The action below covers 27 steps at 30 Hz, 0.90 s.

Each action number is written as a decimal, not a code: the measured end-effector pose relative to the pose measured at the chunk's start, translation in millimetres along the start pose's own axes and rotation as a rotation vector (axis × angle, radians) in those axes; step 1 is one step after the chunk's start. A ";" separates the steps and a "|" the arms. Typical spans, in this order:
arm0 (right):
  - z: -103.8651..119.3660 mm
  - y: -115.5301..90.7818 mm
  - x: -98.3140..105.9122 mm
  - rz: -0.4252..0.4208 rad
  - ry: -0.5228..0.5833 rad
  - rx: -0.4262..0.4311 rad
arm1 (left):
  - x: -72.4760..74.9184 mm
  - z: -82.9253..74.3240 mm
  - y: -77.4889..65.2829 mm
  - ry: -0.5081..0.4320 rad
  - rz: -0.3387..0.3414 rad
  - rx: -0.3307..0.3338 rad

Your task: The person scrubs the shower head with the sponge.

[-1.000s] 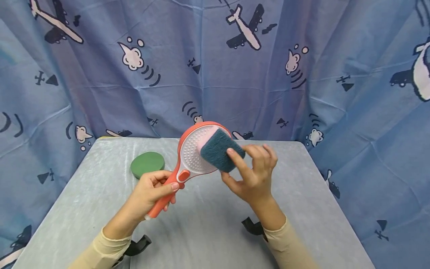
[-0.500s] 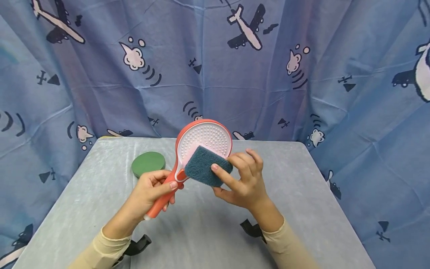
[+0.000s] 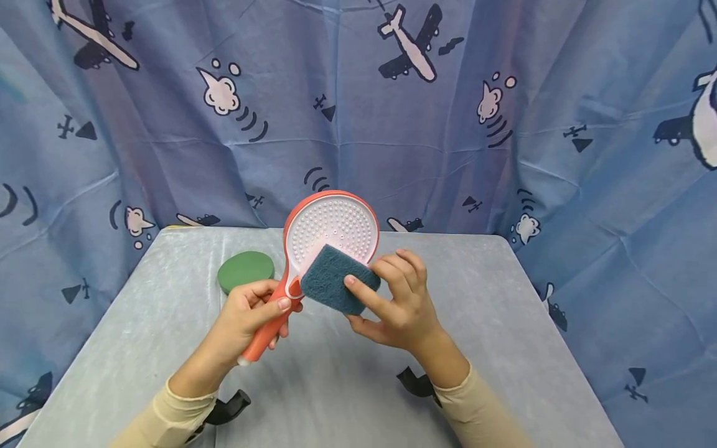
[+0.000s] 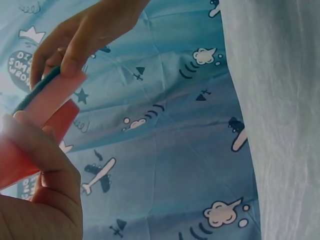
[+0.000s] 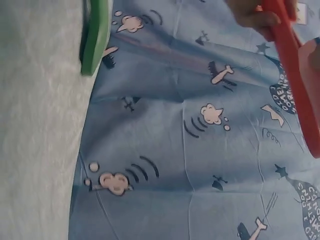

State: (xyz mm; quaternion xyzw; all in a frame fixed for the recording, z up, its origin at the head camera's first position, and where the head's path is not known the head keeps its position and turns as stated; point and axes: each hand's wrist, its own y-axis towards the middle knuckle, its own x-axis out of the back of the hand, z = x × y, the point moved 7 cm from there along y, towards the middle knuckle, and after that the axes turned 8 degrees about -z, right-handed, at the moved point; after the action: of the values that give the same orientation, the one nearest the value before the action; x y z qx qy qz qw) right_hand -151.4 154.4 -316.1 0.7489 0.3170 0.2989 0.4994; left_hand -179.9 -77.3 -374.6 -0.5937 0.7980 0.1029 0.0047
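My left hand [image 3: 244, 320] grips the orange handle of a shower head [image 3: 330, 221], its round white nozzle face tilted up toward me. Thumb and fingers of my right hand [image 3: 394, 305] pinch a sponge [image 3: 338, 280] with a dark green scouring side and a pink side. The pink side faces the lower part of the nozzle face, and the sponge hides that part in the head view. From the left wrist, the sponge [image 4: 55, 97] shows edge-on against the shower head. In the right wrist view the shower head [image 5: 295, 75] appears as an orange edge at the right.
A green oval object [image 3: 245, 270] lies on the grey-covered table [image 3: 504, 348], behind my left hand. Blue curtains [image 3: 358, 112] printed with planes hang beyond the table's back and right side. A black strap piece [image 3: 228, 407] sticks out beside my left wrist.
My right hand has slid the sponge down and left across the nozzle face, from its right side to its lower part. The shower head has shifted slightly up and left.
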 end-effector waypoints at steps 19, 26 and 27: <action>5.9 3.1 3.2 -0.027 -0.047 0.089 | 1.8 -6.1 -4.9 -0.056 0.021 -0.053; -30.8 4.4 27.2 -0.165 -0.209 -0.204 | 2.1 -9.1 -4.2 -0.058 0.017 -0.060; -31.4 4.9 28.0 -0.161 -0.197 -0.202 | 2.0 -9.7 -4.2 -0.055 0.019 -0.061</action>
State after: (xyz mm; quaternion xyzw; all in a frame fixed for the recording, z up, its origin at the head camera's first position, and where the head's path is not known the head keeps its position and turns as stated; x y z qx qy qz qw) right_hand -157.1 192.1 -297.7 0.6928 0.2938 0.2133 0.6231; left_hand -175.4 -82.0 -366.0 -0.5830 0.7997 0.1435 0.0075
